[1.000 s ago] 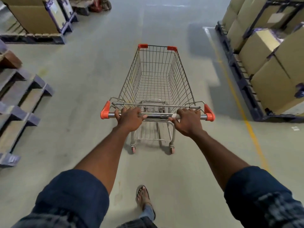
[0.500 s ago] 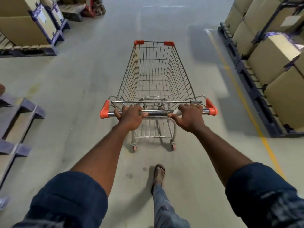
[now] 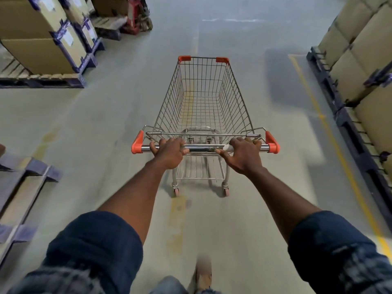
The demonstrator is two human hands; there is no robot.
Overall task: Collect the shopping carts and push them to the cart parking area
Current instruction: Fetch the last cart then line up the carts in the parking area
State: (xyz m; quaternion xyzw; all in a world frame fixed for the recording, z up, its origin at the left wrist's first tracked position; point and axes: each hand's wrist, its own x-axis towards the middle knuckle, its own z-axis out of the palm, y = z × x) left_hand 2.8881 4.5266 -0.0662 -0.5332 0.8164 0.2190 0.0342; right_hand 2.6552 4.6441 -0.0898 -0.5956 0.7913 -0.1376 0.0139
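Shopping cart (image 3: pixel 203 98), empty, in transit down warehouse aisle (image 3: pixel 106 115); left hand (image 3: pixel 169 153) and right hand (image 3: pixel 244 155) wrapped round handle (image 3: pixel 201 148). Next: straight push between pallets (image 3: pixel 347 119); parking area not in view.

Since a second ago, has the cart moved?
Yes. The cart has rolled forward down the aisle: the stacked boxes on the left, which stay put, now sit nearer its front end than before.

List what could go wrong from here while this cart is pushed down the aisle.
The shopping cart is between empty blue pallets on the left and a loaded pallet on the right; drifting either way could clip one. A red pallet jack stands ahead on the left, a possible snag if the cart veers.
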